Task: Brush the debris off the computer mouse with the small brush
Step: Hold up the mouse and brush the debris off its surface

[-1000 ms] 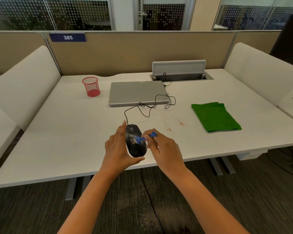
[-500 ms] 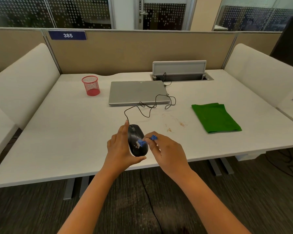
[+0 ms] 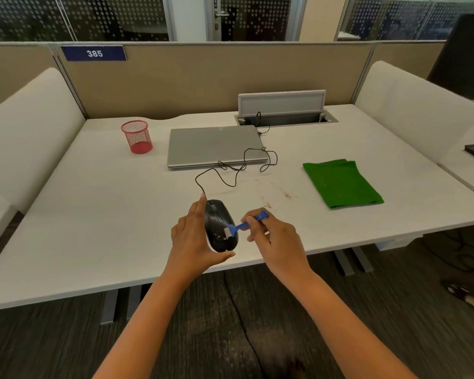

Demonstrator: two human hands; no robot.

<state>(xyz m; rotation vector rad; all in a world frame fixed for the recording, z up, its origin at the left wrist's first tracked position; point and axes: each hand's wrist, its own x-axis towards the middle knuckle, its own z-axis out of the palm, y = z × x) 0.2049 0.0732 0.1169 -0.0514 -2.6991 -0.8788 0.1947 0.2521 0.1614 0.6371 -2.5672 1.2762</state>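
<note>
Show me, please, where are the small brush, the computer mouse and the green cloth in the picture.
small brush (image 3: pixel 240 226), head view, on the blue handle just behind the white bristles.
computer mouse (image 3: pixel 216 218), head view, on the middle of its black top shell.
green cloth (image 3: pixel 341 183), head view, on the centre of the folded cloth.

A white table (image 3: pixel 93 214) stands in an office cubicle. Behind it runs a beige partition (image 3: pixel 216 77) with a grey top edge, and on its left part there is a blue sign (image 3: pixel 93 53) with the number 385. White rounded side panels (image 3: pixel 30 132) close the place on the left and on the right. In the back of the table, a grey cable hatch (image 3: pixel 282 102) is open. Above the partition there are glass walls (image 3: pixel 107 17) with a pattern of white dots and a door (image 3: pixel 252 17) with a metal handle. The floor (image 3: pixel 230 337) is dark carpet. The light is soft and even.
</note>
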